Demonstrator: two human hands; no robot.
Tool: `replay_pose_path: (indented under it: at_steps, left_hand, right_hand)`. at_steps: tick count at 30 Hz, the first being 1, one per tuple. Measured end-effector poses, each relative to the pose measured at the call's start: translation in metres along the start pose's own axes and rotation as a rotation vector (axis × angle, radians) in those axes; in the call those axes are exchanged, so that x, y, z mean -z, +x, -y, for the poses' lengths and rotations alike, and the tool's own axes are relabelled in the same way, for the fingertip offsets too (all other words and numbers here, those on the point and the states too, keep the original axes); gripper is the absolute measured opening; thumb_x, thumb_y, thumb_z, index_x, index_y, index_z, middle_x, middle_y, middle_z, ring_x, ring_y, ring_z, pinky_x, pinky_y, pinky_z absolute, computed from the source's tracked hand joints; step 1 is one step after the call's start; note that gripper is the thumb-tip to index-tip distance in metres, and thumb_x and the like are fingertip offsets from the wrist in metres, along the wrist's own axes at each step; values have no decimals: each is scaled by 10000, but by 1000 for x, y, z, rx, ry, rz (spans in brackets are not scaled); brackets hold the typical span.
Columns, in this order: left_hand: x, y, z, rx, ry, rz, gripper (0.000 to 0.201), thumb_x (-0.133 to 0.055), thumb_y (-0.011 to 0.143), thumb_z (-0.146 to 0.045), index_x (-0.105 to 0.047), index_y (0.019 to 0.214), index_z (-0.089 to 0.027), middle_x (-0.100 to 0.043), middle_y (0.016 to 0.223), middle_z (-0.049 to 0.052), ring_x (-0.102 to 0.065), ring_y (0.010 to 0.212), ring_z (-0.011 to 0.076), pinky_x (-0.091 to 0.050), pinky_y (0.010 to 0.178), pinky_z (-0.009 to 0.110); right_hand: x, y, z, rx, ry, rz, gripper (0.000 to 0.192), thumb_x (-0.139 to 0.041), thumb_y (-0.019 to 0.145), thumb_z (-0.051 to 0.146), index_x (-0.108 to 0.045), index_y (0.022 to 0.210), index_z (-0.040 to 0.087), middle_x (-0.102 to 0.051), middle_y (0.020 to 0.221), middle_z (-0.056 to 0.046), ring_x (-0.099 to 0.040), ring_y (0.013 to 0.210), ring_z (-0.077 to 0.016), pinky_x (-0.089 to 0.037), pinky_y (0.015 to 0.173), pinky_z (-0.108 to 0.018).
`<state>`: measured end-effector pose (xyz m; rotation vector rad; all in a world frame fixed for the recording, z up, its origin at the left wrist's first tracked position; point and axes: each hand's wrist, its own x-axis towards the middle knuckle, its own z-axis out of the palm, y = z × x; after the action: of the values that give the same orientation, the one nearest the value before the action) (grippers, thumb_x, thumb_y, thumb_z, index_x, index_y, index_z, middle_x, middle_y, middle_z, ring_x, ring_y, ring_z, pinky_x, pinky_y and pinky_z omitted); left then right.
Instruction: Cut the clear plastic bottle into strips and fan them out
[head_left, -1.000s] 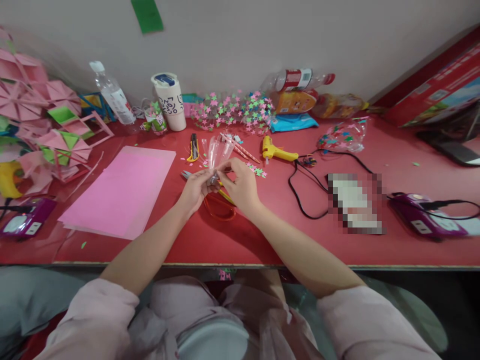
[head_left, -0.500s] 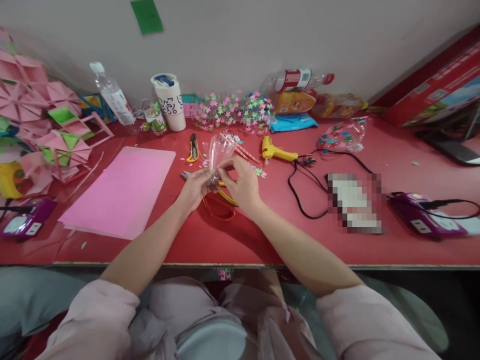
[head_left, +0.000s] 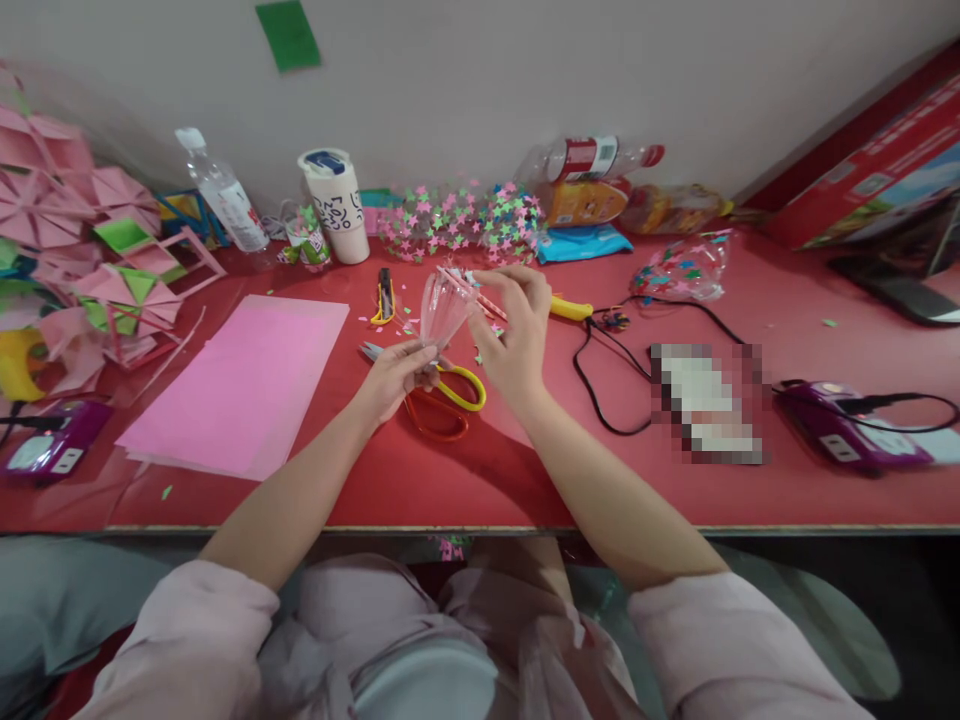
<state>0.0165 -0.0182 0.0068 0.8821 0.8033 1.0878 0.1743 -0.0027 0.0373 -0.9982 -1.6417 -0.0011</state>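
My left hand is closed on the narrow lower end of a clear plastic piece, which flares upward like a cone. My right hand has thumb and fingers apart beside the piece's wide upper edge; I cannot tell whether the fingertips touch it. Beneath my left hand lie scissors with one yellow and one orange handle loop, their blades partly hidden. Pink striped sticks lie behind the plastic, partly covered by my right hand. A yellow glue gun is half hidden by the same hand.
A yellow cutter and pink paper sheets lie left. Star-covered clear bottles, a tumbler and a water bottle line the wall. Right are a black cord, a bag of stars and a purple power strip.
My right hand has moved up and right from the plastic piece's gathered base to its upper edge, with fingers spreading. The plastic now flares wider and leans right; my left hand keeps hold.
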Motion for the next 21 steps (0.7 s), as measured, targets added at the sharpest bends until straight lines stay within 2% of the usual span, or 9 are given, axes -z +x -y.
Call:
replay_pose_path:
  at_steps: [4,7,11,21]
  left_hand:
    - [0,0,1,7,29,6,432,-829,589,-411,-704,881,-119,-720,713,55,-563,504,75,-405,472,192]
    - [0,1,3,8,45,-2,424,-822,595,-416,-705,873,-118,-719,718,61,-558,500,77,-407,475,201]
    - [1,1,2,28,67,-6,394,-808,612,-394,-703,868,-113,-710,709,68,-551,500,82,-400,478,212]
    - [4,1,3,46,48,73,383,-763,651,-402,-711,874,-95,-716,719,92,-539,492,80,-372,458,209]
  right_hand:
    - [1,2,-4,-16,4,62,139,-540,908,283,-604,1030,267,-557,1092,-55,-521,1096,-243,-402,1003,-503]
    - [2,3,-3,-42,46,45,67,-541,911,297,-590,923,253,-574,1046,-62,-531,1080,-244,-417,995,-504]
    - [3,5,-3,-58,81,26,76,-551,895,270,-556,822,250,-591,988,-69,-559,1022,-242,-452,953,-487]
    - [0,4,-5,-69,111,47,48,-540,896,228,-555,856,250,-614,929,-42,-580,955,-218,-482,902,-432]
